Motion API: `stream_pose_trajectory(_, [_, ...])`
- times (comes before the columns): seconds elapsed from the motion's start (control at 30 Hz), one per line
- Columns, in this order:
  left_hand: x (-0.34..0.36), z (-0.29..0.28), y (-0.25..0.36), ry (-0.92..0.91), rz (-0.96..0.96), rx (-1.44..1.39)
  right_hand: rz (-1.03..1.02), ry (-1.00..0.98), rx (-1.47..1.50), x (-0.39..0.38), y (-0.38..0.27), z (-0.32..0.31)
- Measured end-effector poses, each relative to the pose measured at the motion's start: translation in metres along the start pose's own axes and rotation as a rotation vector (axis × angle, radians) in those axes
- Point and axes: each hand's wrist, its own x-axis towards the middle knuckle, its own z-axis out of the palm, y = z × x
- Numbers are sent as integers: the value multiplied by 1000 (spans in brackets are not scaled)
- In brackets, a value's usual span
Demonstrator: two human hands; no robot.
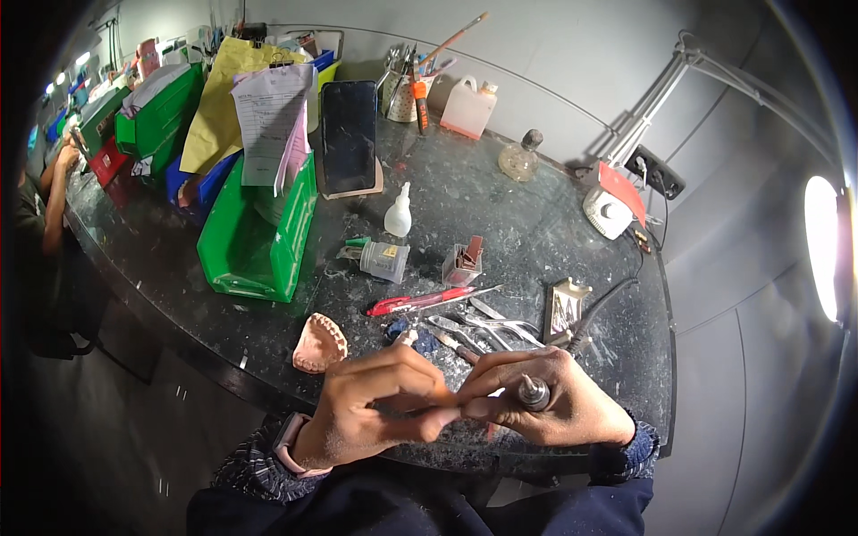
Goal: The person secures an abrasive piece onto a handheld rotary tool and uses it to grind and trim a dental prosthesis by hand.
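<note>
Above the bench's near edge, my left hand (384, 402) and my right hand (554, 397) meet at the fingertips. The left fingers are pinched together; whatever sits between them is hidden. My right hand is closed around a metal rotary handpiece (534, 391), whose rounded end shows between thumb and fingers. A pinkish plaster dental model (320, 344) lies beside the left hand, teeth outward. Just beyond the hands are a dark blue lump (399, 330), metal pliers (500, 326) and a red pen (420, 301).
White dust covers the dark bench (527, 223). A green bin (259, 237), a phone (349, 134), a dropper bottle (399, 212) and a clear cup (384, 261) stand at left. At right are a small metal tray (567, 308), a black cable (617, 290) and a lit lamp (822, 248).
</note>
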Motion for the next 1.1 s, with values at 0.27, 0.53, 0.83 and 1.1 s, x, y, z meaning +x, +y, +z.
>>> stream_pose_trajectory(0.27, [-5, -1, -4, -44, -25, -78, -84, -168, -119, 2, 7, -6])
stream_pose_trajectory(0.53, [-8, 1, -7, 87, -171, -136, -40, -101, -125, 3, -1, -1])
stream_pose_trajectory(0.83, [-14, 3, -7, 101, -5, 17, -40, -96, -170, 0, 1, 0])
stream_pose_trajectory(1.1, [-19, 17, -7, 299, -194, -522, -111, 206, -268, -4, 2, 22])
